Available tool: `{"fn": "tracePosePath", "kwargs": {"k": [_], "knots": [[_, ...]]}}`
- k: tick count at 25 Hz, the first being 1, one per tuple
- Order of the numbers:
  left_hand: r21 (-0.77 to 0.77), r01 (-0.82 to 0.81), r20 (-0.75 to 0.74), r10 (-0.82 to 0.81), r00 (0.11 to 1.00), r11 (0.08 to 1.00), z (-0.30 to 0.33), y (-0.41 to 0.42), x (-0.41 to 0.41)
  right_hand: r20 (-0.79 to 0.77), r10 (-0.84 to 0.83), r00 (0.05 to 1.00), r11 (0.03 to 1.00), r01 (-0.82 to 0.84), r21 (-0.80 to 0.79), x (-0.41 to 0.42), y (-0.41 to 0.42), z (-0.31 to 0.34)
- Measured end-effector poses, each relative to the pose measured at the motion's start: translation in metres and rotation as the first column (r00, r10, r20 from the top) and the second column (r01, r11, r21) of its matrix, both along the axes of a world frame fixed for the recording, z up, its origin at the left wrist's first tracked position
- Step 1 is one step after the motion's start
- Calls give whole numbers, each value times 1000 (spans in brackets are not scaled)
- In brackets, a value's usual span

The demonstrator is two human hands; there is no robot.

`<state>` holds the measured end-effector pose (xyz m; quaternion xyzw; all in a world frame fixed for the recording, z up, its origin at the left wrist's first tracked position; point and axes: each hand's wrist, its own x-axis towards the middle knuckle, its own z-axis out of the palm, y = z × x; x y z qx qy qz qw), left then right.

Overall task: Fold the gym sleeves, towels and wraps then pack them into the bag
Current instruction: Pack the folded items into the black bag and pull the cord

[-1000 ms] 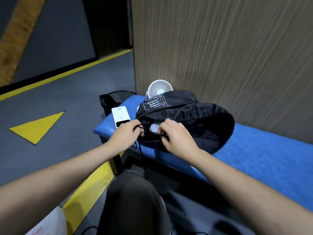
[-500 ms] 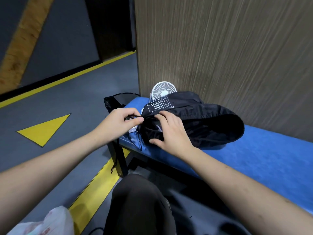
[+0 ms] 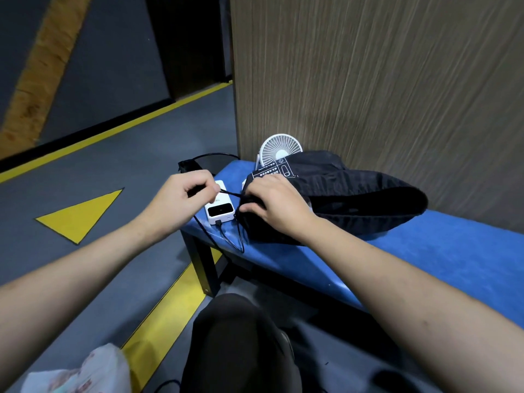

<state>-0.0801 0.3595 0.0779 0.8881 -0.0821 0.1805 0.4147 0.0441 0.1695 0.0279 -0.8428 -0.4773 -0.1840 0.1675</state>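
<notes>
Left hand (image 3: 181,198) has drawn away leftward, pinching the drawstring (image 3: 230,193) taut; right hand (image 3: 273,204) grips the black bag (image 3: 354,205) mouth. Cinching shut, so packing looks finished.

The worktop (image 3: 425,262) lies bare and blue to the right of the black bag (image 3: 354,205), so a hand could pass along that stretch. Behind it the wood-grain wall (image 3: 368,80) rises straight from the worktop's far edge and closes off the back. The left end is crowded: a white fan (image 3: 279,150) stands against the wall just behind the bag, a white power bank (image 3: 219,207) lies beside the bag's mouth, and thin black cords (image 3: 232,239) hang over the front edge. Both hands, left (image 3: 181,197) and right (image 3: 272,202), fill the gap at the bag's mouth
</notes>
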Motion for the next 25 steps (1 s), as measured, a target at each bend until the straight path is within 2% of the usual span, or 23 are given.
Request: {"fn": "tracePosePath", "kwargs": {"k": [3,8,12,15,21,25], "knots": [[63,-109,-36,112,993,992,-11,10,4,7,-23,1000,999,23,-33,1,-9,8],[95,-100,-78,107,991,990,-27,16,5,118,-35,992,993,48,-109,4,-15,8],[-22,-90,-113,87,990,996,-27,15,6,220,16,975,974,35,-224,1,-22,-7],[-102,-56,-101,46,994,993,-21,9,6,229,9,973,955,60,-291,-6,-19,-15],[-80,-84,-117,74,990,993,-19,12,3,111,-35,993,996,44,-77,-10,-17,-6],[120,-111,-195,133,972,987,-29,10,2,50,-109,993,991,112,-76,-12,-25,9]]}}
